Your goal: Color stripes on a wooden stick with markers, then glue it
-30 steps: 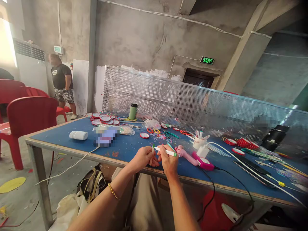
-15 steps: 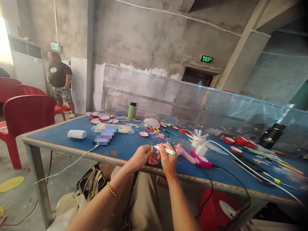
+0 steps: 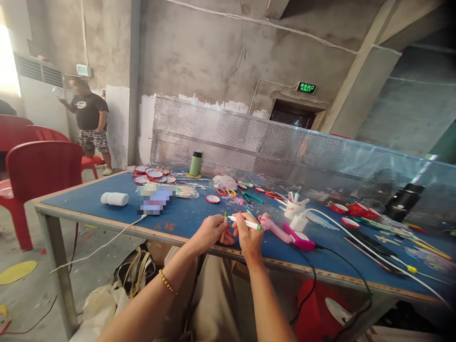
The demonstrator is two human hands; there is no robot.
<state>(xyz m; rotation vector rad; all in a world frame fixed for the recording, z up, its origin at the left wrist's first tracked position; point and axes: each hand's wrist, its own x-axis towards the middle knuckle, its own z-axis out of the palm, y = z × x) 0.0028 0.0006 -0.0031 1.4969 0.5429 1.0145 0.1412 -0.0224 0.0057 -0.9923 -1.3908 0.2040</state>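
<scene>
Above the table's front edge, my right hand (image 3: 250, 237) grips a white marker pen (image 3: 252, 224) with a green end. Its tip points left, at or very near a small thin stick (image 3: 225, 216) whose top is green. That stick stands roughly upright in the pinched fingers of my left hand (image 3: 211, 230); its lower part is partly hidden by the fingers. I cannot tell whether pen and stick touch. Just right of my right hand lies a pink glue gun (image 3: 278, 231) beside a magenta box (image 3: 301, 238).
The blue table (image 3: 192, 216) carries red-rimmed discs (image 3: 155, 174), a white bottle (image 3: 114, 199), a phone (image 3: 156, 199), a cup of markers (image 3: 294, 207), pliers (image 3: 253, 197) and a green flask (image 3: 195, 164). A perforated metal screen (image 3: 228, 133) runs along the back. A person (image 3: 90, 114) stands far left.
My hands, the marker pen and the stick hold almost the same position. The person in the background has raised one arm.
</scene>
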